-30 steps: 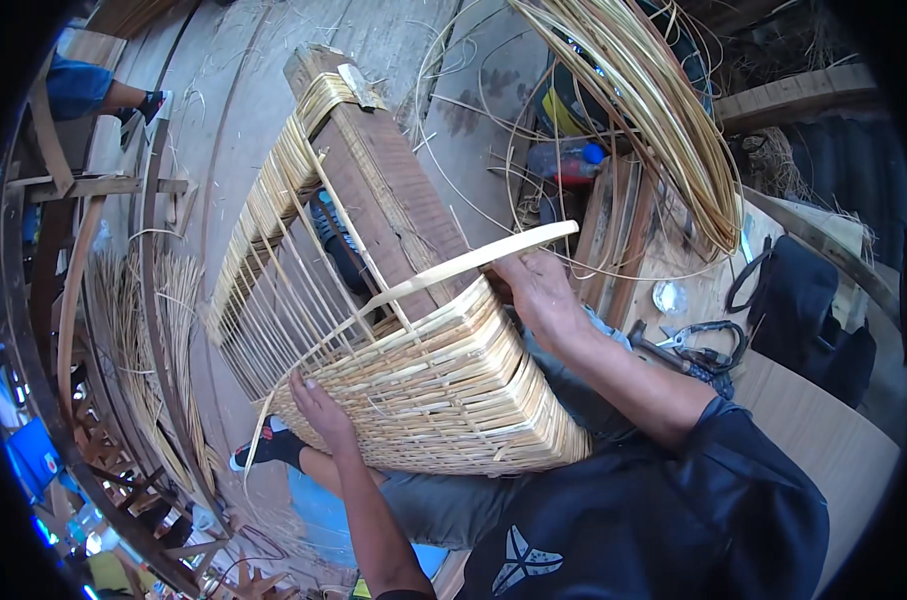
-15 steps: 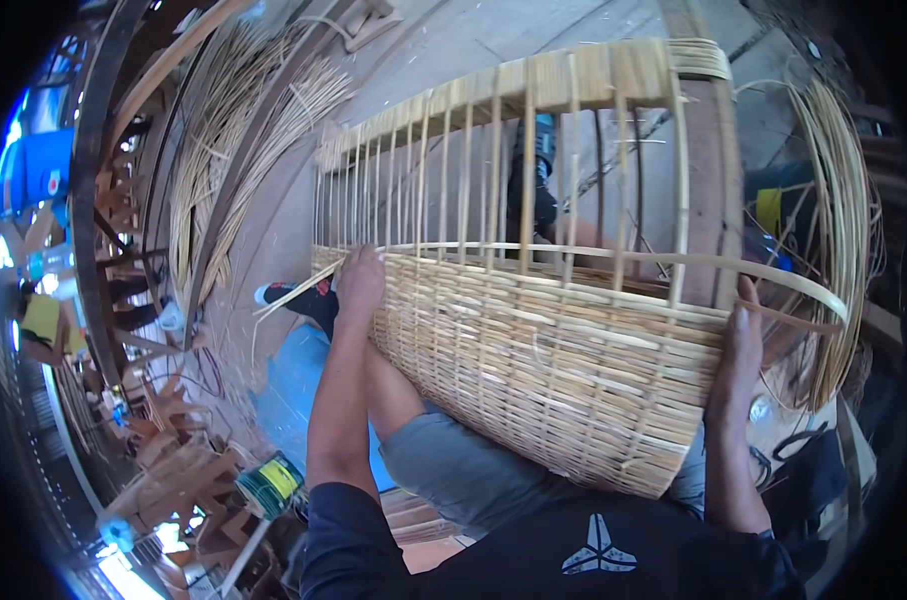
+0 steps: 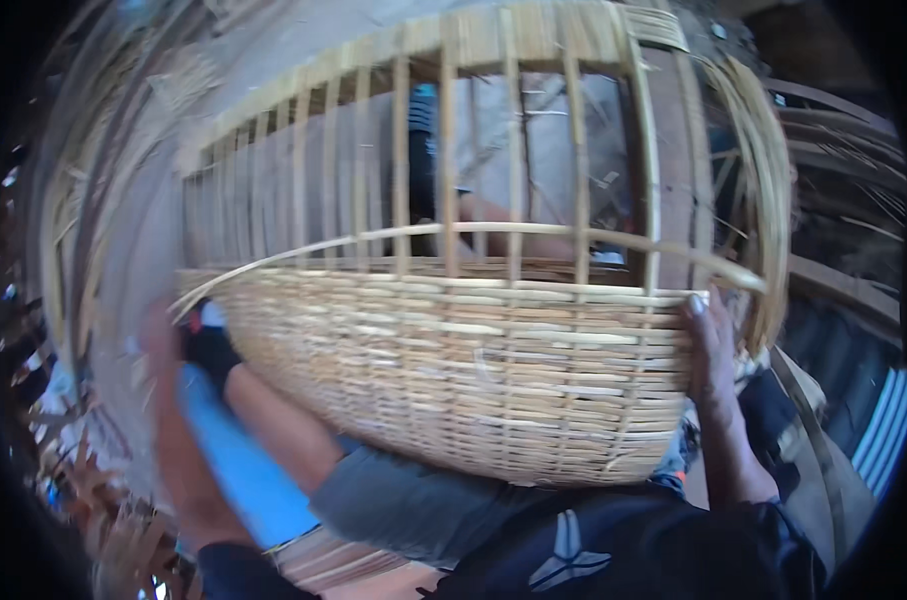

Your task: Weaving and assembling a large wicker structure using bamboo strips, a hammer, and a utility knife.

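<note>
A woven rattan panel (image 3: 453,370) with bare upright stakes (image 3: 401,170) above its weave lies across my lap. One loose rattan strand (image 3: 533,229) arches past the stakes, over the top woven row. My left hand (image 3: 163,330), smeared by motion, is at the panel's left end beside the strand's tip; its fingers cannot be made out. At the right edge, my right hand (image 3: 711,330) grips the panel's side, thumb in front near the top row and fingers partly hidden behind.
A wrapped rattan rail (image 3: 533,38) crosses the far side of the frame. Bundled rattan (image 3: 763,170) stands at the right, with long strips at the far left. My leg (image 3: 283,420) stretches under the panel beside a blue sheet (image 3: 243,460). Wood scraps litter the lower left.
My left hand has moved outward to the left, away from the weave. The view has shifted, and the loose strand now bows upward along the panel. My right hand stays at the right edge.
</note>
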A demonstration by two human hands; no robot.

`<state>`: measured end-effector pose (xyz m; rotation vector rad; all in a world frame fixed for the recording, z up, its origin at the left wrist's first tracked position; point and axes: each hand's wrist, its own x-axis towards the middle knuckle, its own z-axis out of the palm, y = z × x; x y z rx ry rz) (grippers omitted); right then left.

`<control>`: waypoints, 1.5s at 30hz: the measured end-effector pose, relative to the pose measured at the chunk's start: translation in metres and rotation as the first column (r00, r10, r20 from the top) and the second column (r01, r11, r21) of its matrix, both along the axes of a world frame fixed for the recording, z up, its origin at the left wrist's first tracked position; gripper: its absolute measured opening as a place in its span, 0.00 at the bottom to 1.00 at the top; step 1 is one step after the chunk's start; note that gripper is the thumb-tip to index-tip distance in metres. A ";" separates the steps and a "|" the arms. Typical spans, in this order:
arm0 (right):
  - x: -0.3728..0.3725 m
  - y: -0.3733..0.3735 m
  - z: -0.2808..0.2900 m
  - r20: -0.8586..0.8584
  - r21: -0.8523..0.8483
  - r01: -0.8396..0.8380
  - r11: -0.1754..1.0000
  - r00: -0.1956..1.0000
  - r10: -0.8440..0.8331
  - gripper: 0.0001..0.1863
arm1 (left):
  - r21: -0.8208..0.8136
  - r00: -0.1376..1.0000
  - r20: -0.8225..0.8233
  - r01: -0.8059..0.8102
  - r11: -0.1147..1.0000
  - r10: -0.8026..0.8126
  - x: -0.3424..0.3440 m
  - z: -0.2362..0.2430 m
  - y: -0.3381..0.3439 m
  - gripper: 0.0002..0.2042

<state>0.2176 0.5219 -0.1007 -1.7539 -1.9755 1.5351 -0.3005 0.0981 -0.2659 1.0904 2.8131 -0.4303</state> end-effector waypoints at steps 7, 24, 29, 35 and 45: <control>-0.006 0.005 0.008 -0.189 -0.043 -0.094 0.995 0.978 0.084 0.38 | -0.291 0.950 -0.087 -0.312 0.904 0.300 -0.008 0.073 -0.001 0.19; -0.004 0.024 0.001 -0.469 -0.532 0.050 0.845 0.814 -0.343 0.39 | 0.179 0.996 0.045 0.073 0.981 -0.082 0.073 0.005 0.118 0.22; -0.007 0.023 0.002 -0.466 -0.557 0.057 0.828 0.804 -0.369 0.39 | 0.165 0.986 0.137 -0.118 0.979 0.096 0.100 0.008 0.144 0.23; -0.006 0.024 -0.011 -0.474 -0.476 0.062 0.877 0.822 -0.315 0.39 | 0.123 0.918 0.153 -0.384 0.915 0.365 0.079 -0.029 0.130 0.23; -0.014 0.023 -0.007 -0.469 -0.404 0.144 0.904 0.816 -0.339 0.41 | 0.298 0.910 0.190 -0.411 0.862 0.368 0.057 -0.052 0.125 0.23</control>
